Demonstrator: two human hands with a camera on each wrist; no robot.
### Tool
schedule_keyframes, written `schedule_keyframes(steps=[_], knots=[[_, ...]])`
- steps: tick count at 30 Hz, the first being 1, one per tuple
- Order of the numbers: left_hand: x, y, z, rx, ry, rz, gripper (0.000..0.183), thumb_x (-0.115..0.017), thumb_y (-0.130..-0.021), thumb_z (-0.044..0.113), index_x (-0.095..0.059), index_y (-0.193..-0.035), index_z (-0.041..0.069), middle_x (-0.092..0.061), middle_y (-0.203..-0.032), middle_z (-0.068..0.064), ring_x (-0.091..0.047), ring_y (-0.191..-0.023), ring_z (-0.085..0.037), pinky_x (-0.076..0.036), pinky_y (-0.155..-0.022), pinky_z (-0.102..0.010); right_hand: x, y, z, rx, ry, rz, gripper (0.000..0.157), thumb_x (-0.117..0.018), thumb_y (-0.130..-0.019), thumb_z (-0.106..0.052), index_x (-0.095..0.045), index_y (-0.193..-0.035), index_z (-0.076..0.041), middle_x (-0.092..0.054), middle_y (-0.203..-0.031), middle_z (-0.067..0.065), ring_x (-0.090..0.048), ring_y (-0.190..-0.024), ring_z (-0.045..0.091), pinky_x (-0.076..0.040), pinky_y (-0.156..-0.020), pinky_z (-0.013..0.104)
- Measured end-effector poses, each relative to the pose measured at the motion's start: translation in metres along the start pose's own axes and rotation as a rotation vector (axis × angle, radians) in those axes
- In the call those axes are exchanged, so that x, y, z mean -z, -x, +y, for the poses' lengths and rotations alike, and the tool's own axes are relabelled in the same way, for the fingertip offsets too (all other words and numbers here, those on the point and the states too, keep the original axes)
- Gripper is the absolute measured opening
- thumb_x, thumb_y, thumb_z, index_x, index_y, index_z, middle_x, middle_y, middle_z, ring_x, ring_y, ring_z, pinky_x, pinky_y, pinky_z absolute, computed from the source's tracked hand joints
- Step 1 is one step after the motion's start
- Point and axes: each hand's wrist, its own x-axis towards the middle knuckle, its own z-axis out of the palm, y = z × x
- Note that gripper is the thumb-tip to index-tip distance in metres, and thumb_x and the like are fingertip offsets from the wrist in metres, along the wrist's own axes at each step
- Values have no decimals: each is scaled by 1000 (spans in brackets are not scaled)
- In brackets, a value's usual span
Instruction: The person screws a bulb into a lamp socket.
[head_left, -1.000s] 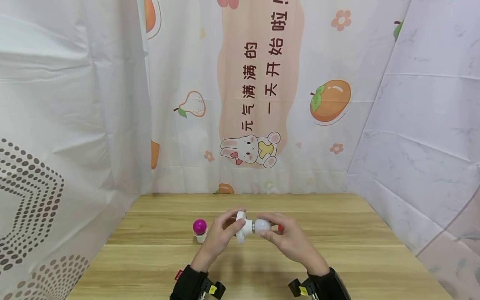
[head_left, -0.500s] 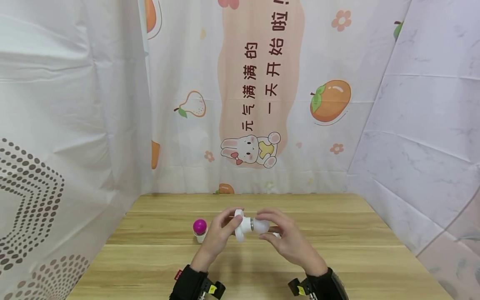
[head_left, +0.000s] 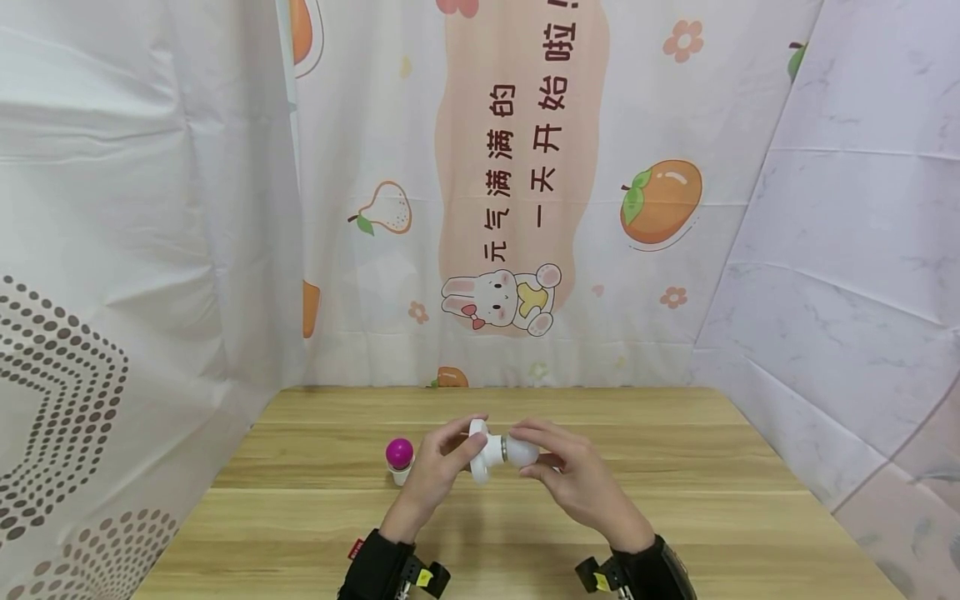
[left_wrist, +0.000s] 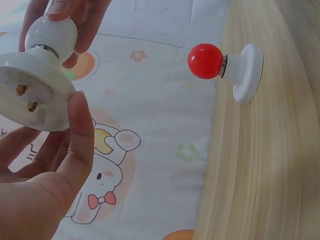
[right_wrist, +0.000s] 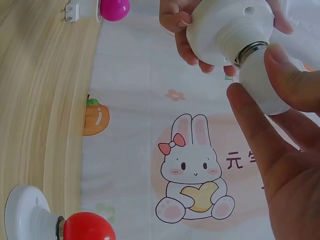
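My left hand [head_left: 431,479] grips the rim of a white round lamp holder [head_left: 477,471], thumb on the near side. A white light bulb [head_left: 522,452] sits in its socket, with a strip of metal thread showing at the joint. My right hand [head_left: 577,479] pinches that bulb between thumb and fingers. Both are held above the table, bulb pointing right. In the left wrist view two brass screws show inside the back of the lamp holder [left_wrist: 55,107]. The right wrist view shows the right thumb and fingers around the bulb [right_wrist: 257,82].
A magenta bulb [head_left: 400,453] in a white holder stands on the wooden table [head_left: 322,517], left of my left hand. A red bulb [left_wrist: 205,61] in another white holder [left_wrist: 250,74] stands on the table; my right hand hides it in the head view. Printed curtains surround the table.
Both hands, with the lamp holder and bulb, have shifted slightly left and up. My right fingers have changed their place around the bulb. The red bulb's set behind the right hand has gone from the head view.
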Motion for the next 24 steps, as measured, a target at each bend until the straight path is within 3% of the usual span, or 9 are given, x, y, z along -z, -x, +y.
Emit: schedule_keyframes(steps=[7, 24], knots=[[-1, 0, 0, 11, 13, 1, 41, -60, -103, 22, -60, -141, 5, -66, -111, -13, -64, -93, -18, -57, -77, -29, 1, 1, 0, -46, 13, -15, 47, -77, -83, 7, -69, -128, -4, -66, -128, 15, -67, -107, 23, -61, -73, 29], [1, 0, 1, -1, 2, -21, 42, -63, -101, 23, -60, -141, 9, -66, -115, -13, -63, -98, -22, -57, -79, -31, 3, 2, 1, -192, -81, -66, 44, -73, -89, 0, -65, -133, -2, -61, -136, 22, -66, -109, 30, -60, -79, 29]])
